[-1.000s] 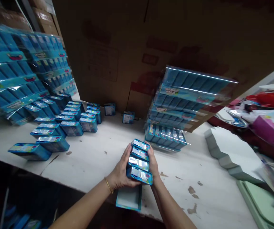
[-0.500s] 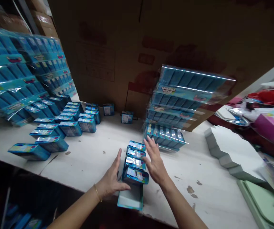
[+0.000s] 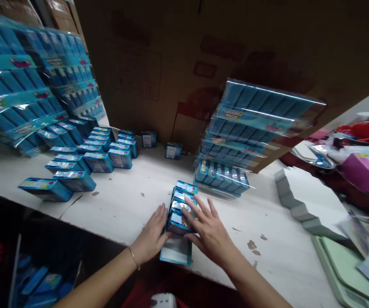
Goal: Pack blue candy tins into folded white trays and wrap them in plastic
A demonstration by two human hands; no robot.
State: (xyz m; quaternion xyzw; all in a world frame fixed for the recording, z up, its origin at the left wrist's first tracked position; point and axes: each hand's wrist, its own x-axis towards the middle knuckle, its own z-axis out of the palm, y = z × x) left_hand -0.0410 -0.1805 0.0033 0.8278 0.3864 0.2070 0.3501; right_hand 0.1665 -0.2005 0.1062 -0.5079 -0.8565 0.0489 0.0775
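A row of small blue boxes (image 3: 178, 219) stands in a shallow display tray (image 3: 175, 259) at the table's front edge. The tray's near end shows bare. My left hand (image 3: 151, 234) is at the tray's left side, fingers stretched out and together, thumb reaching toward the front of the nearest box. Over the right side of the row lies my right hand (image 3: 207, 226), fingers spread across the box tops and thumb at the near box. Whether the left fingers press on the tray wall I cannot tell. Neither hand is closed around a box.
Loose blue boxes (image 3: 98, 162) stand in rows at left. Wrapped packs are stacked at far left (image 3: 14, 96) and at right of centre (image 3: 236, 143), before a large cardboard carton (image 3: 133, 64). White folded card (image 3: 313, 196) and a pale green scale-like device (image 3: 341, 265) lie at right.
My right hand has moved down onto the box tops, and my left hand has drawn its fingers together. The nearest box now sits closer to the others. The view has shifted slightly.
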